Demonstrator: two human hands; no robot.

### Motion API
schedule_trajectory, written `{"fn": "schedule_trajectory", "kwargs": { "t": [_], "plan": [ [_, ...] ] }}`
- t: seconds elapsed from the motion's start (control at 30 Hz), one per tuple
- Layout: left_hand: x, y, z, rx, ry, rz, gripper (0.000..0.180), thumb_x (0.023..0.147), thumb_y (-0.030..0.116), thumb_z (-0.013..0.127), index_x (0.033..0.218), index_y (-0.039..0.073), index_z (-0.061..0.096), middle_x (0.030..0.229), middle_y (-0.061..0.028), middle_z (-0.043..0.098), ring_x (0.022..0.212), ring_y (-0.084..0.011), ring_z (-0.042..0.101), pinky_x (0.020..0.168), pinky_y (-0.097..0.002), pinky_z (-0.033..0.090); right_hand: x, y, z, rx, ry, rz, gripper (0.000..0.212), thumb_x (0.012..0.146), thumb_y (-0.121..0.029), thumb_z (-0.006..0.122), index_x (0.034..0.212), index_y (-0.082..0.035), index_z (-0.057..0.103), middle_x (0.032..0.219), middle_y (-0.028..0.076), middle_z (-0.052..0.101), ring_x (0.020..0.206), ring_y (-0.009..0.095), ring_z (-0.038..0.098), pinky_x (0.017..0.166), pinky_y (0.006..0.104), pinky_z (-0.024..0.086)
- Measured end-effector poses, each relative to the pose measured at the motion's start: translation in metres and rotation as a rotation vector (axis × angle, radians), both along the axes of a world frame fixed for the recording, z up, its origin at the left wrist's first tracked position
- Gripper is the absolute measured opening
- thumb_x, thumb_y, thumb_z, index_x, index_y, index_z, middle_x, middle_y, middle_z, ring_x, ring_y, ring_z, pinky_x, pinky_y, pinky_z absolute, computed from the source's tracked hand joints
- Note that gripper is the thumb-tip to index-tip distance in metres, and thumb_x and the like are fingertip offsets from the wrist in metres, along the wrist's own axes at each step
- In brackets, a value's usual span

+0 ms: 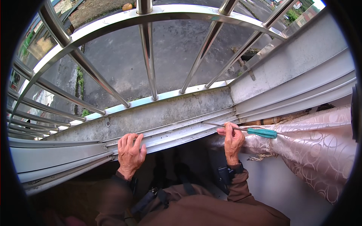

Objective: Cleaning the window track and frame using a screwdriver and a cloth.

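A screwdriver with a teal handle is held by its thin metal shaft in my right hand, thumb and fingers pinched round it. Its handle points right, and the tip lies over the white window track, near the track's right part. Whether the tip touches a groove is hard to make out. My left hand rests on the same track farther left, fingers slightly bent over the rails and thumb apart, holding nothing. Dark specks of dirt show along the grooves.
Beyond the track is a stained concrete sill, then a metal railing with upright bars. A pinkish patterned curtain hangs at the right, with a wooden-handled brush beside it. A white sliding window frame stands at the left.
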State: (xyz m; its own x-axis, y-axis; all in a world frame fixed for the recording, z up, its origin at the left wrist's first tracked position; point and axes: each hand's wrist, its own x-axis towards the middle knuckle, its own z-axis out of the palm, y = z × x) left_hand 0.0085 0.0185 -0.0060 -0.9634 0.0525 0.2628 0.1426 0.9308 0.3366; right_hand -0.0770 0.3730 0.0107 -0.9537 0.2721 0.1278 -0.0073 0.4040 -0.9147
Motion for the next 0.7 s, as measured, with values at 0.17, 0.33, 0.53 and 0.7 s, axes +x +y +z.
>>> {"fn": "schedule_trajectory", "kwargs": {
  "t": [0.17,0.33,0.53,0.7],
  "plan": [
    [0.002,0.001,-0.002,-0.005,0.0,0.004,0.041,0.079,0.019,0.07,0.117,0.005,0.067,0.111,-0.0098,0.059,0.113,-0.0313,0.055,0.097,-0.0463,0.042,-0.004,0.006,-0.003,-0.079,-0.006,-0.013,0.028,0.104,-0.019,0.059,0.104,0.007,0.068,0.079,0.015,0.074,0.071,0.019,0.074,0.065,0.0292,0.061],
    [0.002,0.003,-0.001,-0.009,-0.003,0.001,0.041,0.079,0.019,0.069,0.118,0.005,0.067,0.113,-0.0099,0.059,0.115,-0.0315,0.055,0.098,-0.0465,0.042,0.004,-0.014,-0.012,-0.216,-0.022,-0.047,0.028,0.104,-0.018,0.059,0.103,0.008,0.068,0.078,0.015,0.074,0.071,0.02,0.075,0.065,0.0291,0.062],
    [0.002,0.002,0.0,-0.001,-0.016,0.003,0.041,0.081,0.018,0.067,0.119,0.004,0.066,0.114,-0.0109,0.059,0.115,-0.0329,0.054,0.099,-0.0468,0.042,0.011,-0.028,-0.009,-0.172,-0.029,0.029,0.025,0.103,-0.017,0.06,0.103,0.007,0.069,0.075,0.013,0.075,0.067,0.018,0.074,0.062,0.0274,0.059],
    [0.003,0.002,0.0,0.008,-0.016,0.009,0.041,0.082,0.017,0.064,0.12,0.003,0.066,0.115,-0.0127,0.059,0.115,-0.0345,0.054,0.1,-0.0467,0.041,-0.008,0.002,0.0,-0.043,0.026,-0.087,0.027,0.103,-0.019,0.06,0.101,0.007,0.068,0.074,0.012,0.074,0.065,0.016,0.073,0.062,0.0268,0.059]
  ]
}}
